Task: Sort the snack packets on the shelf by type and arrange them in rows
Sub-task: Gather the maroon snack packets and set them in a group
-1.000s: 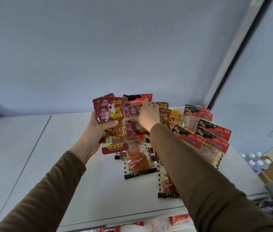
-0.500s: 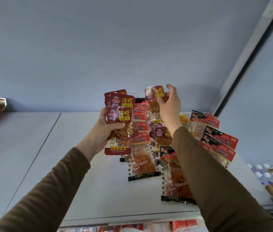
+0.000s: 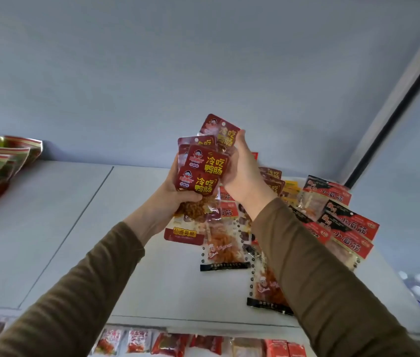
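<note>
A dark red packet [image 3: 223, 132], pinched in the right hand [image 3: 242, 173], should be slid squarely behind the stack of matching packets [image 3: 201, 173] clamped by the left hand's [image 3: 175, 199] curled fingers above the shelf [image 3: 75, 215].

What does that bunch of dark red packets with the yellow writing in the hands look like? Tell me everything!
The bunch of dark red plastic packets has big yellow letters and a small cartoon face on each top. Lower down, clear windows show brownish-orange food, and a red strip with yellow writing ends the bottom. They overlap like a fan, held upright above the white shelf. The left hand grips them round the middle. The right hand pinches one more matching packet behind the top.
</note>
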Tool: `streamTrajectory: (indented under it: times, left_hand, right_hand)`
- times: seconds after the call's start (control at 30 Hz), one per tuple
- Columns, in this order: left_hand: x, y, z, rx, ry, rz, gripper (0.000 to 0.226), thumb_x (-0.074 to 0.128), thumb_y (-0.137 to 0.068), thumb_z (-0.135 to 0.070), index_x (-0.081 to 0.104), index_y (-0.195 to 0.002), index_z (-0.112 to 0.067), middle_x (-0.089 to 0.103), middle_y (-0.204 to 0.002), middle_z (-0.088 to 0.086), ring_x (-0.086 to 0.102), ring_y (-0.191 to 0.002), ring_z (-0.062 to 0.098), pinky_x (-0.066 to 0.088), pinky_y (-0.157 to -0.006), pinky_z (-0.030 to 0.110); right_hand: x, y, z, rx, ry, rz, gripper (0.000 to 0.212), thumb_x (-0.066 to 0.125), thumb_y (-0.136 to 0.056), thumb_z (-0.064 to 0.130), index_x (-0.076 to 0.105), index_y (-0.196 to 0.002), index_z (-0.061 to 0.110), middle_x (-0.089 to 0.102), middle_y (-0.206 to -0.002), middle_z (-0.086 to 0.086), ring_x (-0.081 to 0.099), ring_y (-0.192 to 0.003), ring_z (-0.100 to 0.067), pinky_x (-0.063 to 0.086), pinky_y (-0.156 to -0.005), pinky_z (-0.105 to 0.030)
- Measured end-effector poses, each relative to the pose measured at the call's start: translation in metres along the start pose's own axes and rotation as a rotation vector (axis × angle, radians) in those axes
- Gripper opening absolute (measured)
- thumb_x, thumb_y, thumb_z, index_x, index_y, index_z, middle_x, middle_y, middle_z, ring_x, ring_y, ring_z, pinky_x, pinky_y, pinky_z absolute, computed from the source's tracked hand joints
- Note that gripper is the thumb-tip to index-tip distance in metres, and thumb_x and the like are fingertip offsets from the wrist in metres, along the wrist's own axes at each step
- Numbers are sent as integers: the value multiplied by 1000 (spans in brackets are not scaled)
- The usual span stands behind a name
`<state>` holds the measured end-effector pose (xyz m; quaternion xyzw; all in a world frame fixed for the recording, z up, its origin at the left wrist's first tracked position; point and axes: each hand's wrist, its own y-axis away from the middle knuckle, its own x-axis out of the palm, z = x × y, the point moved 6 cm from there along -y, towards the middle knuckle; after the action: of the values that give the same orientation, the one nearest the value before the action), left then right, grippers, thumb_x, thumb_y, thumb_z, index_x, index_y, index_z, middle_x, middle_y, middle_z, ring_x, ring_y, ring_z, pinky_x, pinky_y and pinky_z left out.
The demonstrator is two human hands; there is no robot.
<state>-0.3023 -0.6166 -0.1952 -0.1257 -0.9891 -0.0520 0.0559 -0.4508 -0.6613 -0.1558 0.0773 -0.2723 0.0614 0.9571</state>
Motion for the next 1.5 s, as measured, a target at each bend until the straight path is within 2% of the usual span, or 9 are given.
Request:
streamTrajectory:
  times: [0.13,0.37,0.57,0.67,0.77,0.87,1.03,1.3,1.5]
  left_hand:
    - [-8,11,0,-34,51,-28,84,79,-79,-1,44,-145,-38,72,-120,6,73,-107,26,62,-84,42]
    - [-24,31,-1,-86,145,-85,94,66,-82,19,41,-146,-45,72,-121,16,72,-105,39,61,-79,52]
    - [-92,64,-5,-153,211,-162,68,68,-90,1,46,-139,-41,70,-125,18,73,-105,39,62,-80,50]
    - [-143,82,-7,-190,184,-177,69,74,-90,-10,39,-142,-40,69,-125,15,75,-100,36,63,-76,48]
    - [-206,102,-7,-194,43,-336,87,78,-89,-16,21,-149,-43,62,-129,7,71,-106,33,61,-90,51]
    - [-263,119,-12,-114,-97,-396,81,77,-89,-18,26,-148,-38,60,-132,2,69,-108,29,58,-95,53]
    - [-326,127,-17,-112,-204,-298,65,70,-93,-10,40,-131,-53,56,-135,7,62,-118,29,50,-105,53]
    - [-398,97,-19,-150,-424,-460,76,68,-96,-15,20,-153,-27,55,-135,6,59,-96,16,50,-76,28]
    - [-412,78,-17,-228,-747,-397,81,58,-101,-18,8,-163,-29,26,-162,13,38,-143,37,39,-115,50]
  right_hand:
    - [13,9,-15,-28,67,245,60,57,-89,63,58,-137,26,65,-136,-9,62,-127,-25,50,-104,-47]
    - [39,7,-59,3,240,-26,24,66,-96,41,66,-116,26,79,-103,3,77,-93,-18,60,-73,-35]
    - [102,1,-99,16,186,-82,21,69,-95,20,66,-116,20,79,-93,3,77,-78,-14,57,-52,-24]
    - [144,-6,-130,36,230,-85,26,69,-92,13,64,-118,20,78,-96,1,77,-83,-15,58,-59,-27]
    - [192,-15,-170,77,242,-89,30,69,-91,11,62,-119,22,76,-104,-5,77,-85,-18,60,-59,-29]
    - [236,-27,-207,75,262,-114,33,67,-93,14,58,-125,20,74,-107,-6,75,-86,-17,59,-55,-26]
    - [289,-50,-257,174,272,-111,26,62,-97,18,57,-122,19,72,-108,-10,73,-95,-25,60,-74,-41]
    - [330,-97,-290,48,328,-269,50,70,-88,4,45,-131,9,65,-119,-13,67,-107,-26,57,-94,-50]
    - [337,-123,-296,22,472,-194,41,58,-98,8,53,-137,19,67,-124,-5,66,-112,-23,57,-96,-45]
